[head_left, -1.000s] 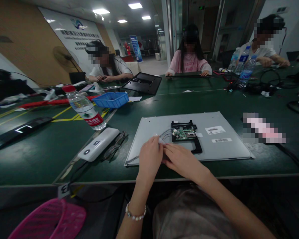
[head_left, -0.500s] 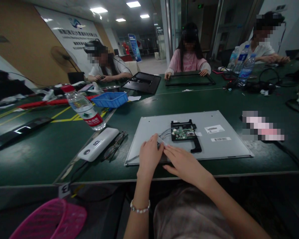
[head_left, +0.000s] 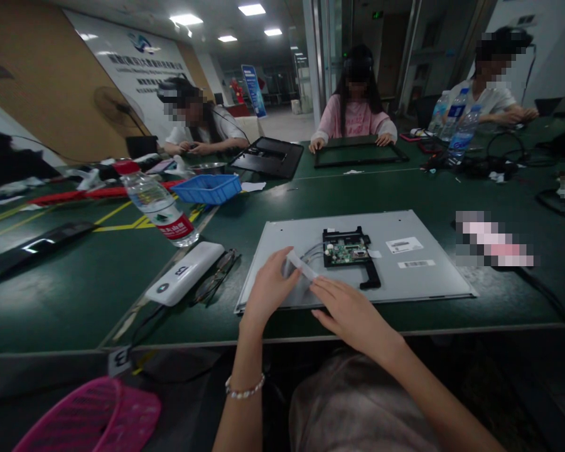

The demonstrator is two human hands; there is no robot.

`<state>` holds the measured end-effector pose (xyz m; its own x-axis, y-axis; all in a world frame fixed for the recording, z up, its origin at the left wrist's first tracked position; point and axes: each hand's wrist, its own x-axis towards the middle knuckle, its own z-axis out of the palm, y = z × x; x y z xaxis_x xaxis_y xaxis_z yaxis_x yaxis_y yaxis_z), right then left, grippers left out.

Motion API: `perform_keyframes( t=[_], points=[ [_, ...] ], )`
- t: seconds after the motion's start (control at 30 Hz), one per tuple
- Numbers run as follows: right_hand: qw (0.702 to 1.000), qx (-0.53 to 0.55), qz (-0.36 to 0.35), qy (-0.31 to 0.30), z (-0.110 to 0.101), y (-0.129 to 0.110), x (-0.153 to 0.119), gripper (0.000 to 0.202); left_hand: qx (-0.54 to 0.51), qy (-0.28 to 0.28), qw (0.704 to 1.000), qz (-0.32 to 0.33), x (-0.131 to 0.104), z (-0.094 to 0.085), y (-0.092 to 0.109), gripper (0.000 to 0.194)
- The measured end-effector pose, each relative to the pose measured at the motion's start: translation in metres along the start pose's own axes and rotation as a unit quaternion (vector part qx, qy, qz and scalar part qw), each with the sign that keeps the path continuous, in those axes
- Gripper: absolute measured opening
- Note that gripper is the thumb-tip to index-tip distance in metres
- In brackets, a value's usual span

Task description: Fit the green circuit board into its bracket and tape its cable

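A strip of whitish, translucent tape stretches between my hands, slanting across the grey cables on the back of a flat display panel. My left hand has its fingertips at the strip's upper left end, with thumb and forefinger bent around it. At the lower right end, the fingers of my right hand lie close together on the strip. The cables run into a green circuit board in a black bracket, which sits on the panel right of my hands.
Left of the panel lie glasses, a white power bank and a water bottle. A blue tray stands behind them. Across the table, a person holds a black frame. A pink basket is below the table edge.
My left hand has shifted left, and its thumb and forefinger have parted, so more of the tape strip shows. My right hand has barely moved.
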<state>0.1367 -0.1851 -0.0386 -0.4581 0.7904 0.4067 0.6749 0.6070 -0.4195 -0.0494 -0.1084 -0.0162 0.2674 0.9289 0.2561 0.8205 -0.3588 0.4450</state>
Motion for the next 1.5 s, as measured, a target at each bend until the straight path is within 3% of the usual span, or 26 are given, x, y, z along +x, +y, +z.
perform_keyframes(
  t=[0.2,0.37,0.5,0.67,0.83,1.07,1.23,1.4,1.5],
  points=[
    [0.997,0.046,0.033,0.058,-0.031,0.022,-0.003,0.035,-0.035,0.013,0.999,-0.012,0.009,-0.014,-0.007,0.052],
    [0.988,0.005,0.130,0.078,-0.078,0.074,0.002,0.031,0.001,-0.048,0.998,-0.030,0.024,-0.019,-0.010,0.052],
    [0.981,0.048,0.174,0.071,-0.097,0.118,0.007,0.025,0.024,-0.082,0.996,-0.024,0.033,-0.022,-0.006,0.038],
    [0.980,0.060,0.187,0.003,-0.096,0.148,0.012,0.023,0.060,-0.074,0.995,-0.004,0.040,-0.029,0.002,0.028],
    [0.976,0.093,0.194,-0.045,-0.088,0.150,0.012,0.026,0.094,-0.058,0.994,0.009,0.051,-0.037,-0.002,0.029],
    [0.972,0.095,0.203,-0.068,-0.076,0.153,0.012,0.016,0.224,-0.103,0.968,-0.046,0.085,-0.033,-0.013,0.030],
    [0.961,0.082,0.262,-0.043,-0.084,0.161,0.006,0.015,0.306,-0.120,0.943,-0.050,0.107,-0.019,-0.006,0.035],
    [0.959,-0.012,0.283,-0.019,-0.089,0.174,-0.001,0.017,0.185,-0.142,0.968,0.088,0.128,0.009,0.015,0.038],
    [0.956,-0.081,0.282,-0.002,-0.088,0.177,-0.005,0.021,0.120,-0.151,0.975,0.107,0.142,0.028,0.028,0.037]
  ],
)
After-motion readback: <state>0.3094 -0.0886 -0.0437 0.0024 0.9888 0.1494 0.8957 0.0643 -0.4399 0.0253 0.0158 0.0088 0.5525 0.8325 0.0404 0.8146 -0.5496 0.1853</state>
